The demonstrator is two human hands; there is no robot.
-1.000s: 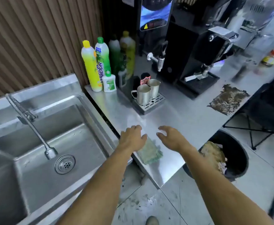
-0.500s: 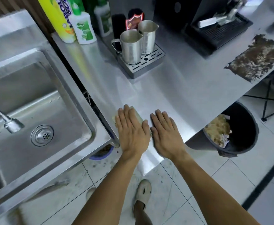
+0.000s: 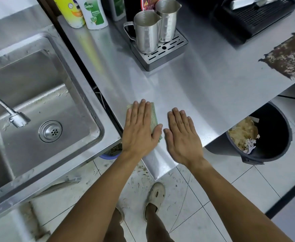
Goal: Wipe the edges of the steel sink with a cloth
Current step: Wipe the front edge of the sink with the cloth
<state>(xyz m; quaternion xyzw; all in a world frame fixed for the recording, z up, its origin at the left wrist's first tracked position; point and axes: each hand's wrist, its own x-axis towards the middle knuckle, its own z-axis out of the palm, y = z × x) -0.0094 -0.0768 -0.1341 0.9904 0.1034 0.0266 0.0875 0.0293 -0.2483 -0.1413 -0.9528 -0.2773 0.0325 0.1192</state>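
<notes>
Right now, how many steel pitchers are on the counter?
2. The handled pitcher stands on the drip tray's left, the second pitcher touches its right. None seem hidden.

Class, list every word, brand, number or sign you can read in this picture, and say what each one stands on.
"Dettol": white bottle at the counter's back.
Smaller print below it on the green label: too small to read.
Graduation marks on the two steel jugs: too faint to read.
Red sticker with a yellow warning triangle, behind the jugs: its words are blurred.
Yellow bottle: print unreadable.
</notes>
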